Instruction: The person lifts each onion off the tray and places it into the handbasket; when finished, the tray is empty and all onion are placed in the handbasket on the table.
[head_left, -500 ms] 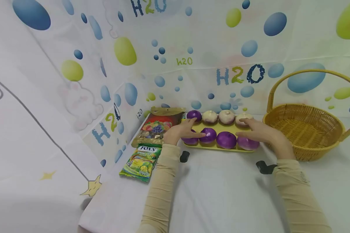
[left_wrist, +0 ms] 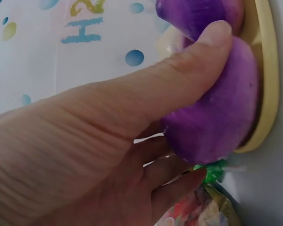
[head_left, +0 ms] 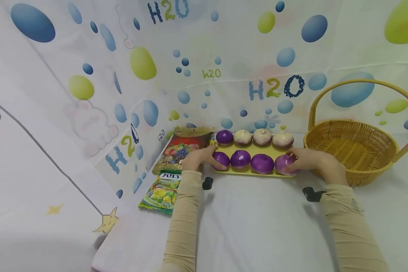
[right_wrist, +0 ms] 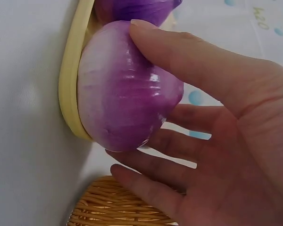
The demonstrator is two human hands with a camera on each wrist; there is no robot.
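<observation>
- Head view: taking the long yellow tray (head_left: 255, 151) as the centre of the dial, we find a round, honey-coloured wicker basket (head_left: 360, 177) with a tall handle at three o'clock, a gold-edged pouch printed with fruit (head_left: 190, 141) at nine to ten and a shiny green FOX'S packet (head_left: 161, 190) at eight.
- The tray carries two rows of four: glossy purple onions along the front, one purple and three pale ones behind. The rows probably keep the round shapes from rolling.
- The left hand (head_left: 200, 158) holds the glossy purple left-end onion (head_left: 221, 161) at eight o'clock; the right hand (head_left: 312, 160) holds the violet-and-white right-end onion (head_left: 283, 165) at four. Gripping opposite ends, we judge, balances the load.
- Left wrist view: we see the thumb across the onion and fingers behind it, the tray rim at three o'clock.
- Right wrist view: thumb on the upper side, fingers around the far side, both narrowed to the onion's width; the basket shows at six o'clock.
- Half a second ago both hands hovered with fingers reaching over the tray; now we see them lowered and further outward. The onions keep their places.
</observation>
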